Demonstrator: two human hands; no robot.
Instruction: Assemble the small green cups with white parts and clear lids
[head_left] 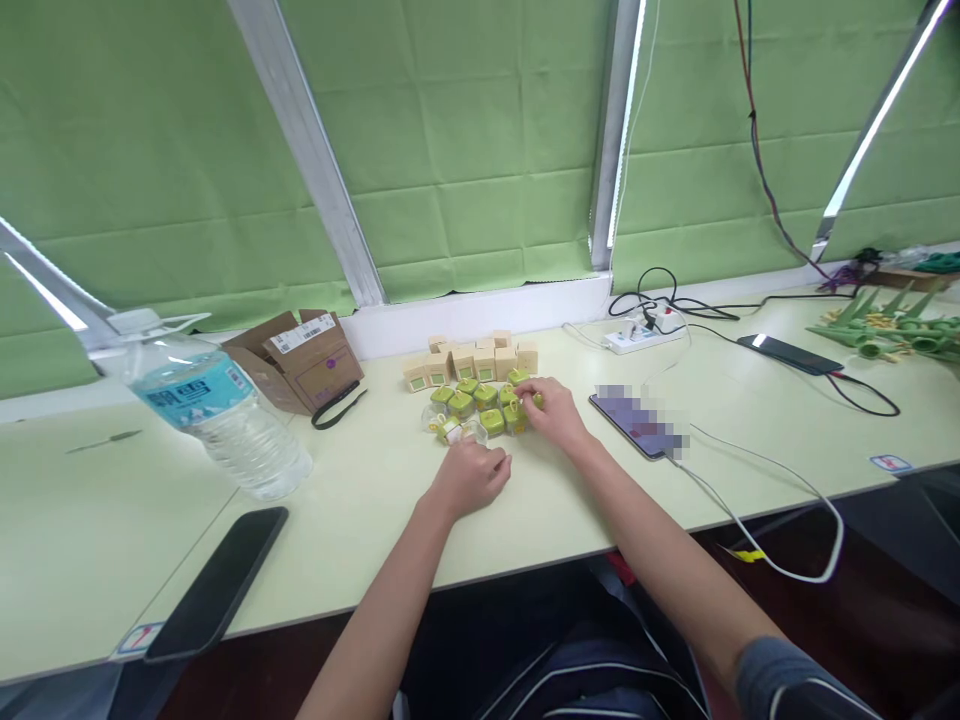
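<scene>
In the head view, my right hand (pixel 553 410) reaches into a cluster of small clear containers with green lids (pixel 491 421). Its fingers are pinched at a green-lidded container (pixel 516 415) on the cluster's right side. Closer to me, my left hand (pixel 469 478) rests on the table with its fingers curled; what they hold, if anything, is hidden. Just beyond its knuckles lies a clear plastic piece (pixel 474 431), beside a tilted green-lidded container (pixel 448 430). Behind the cluster stand several small tan boxes (pixel 484 364) with green squares on some of their faces.
A large water bottle (pixel 240 430), an open cardboard box (pixel 319 365) and a dark phone (pixel 221 580) are on the left. To the right are a charging phone (pixel 637 425), a power strip (pixel 643 335), another dark phone (pixel 791 354), loose cables and green plastic pieces (pixel 892 330).
</scene>
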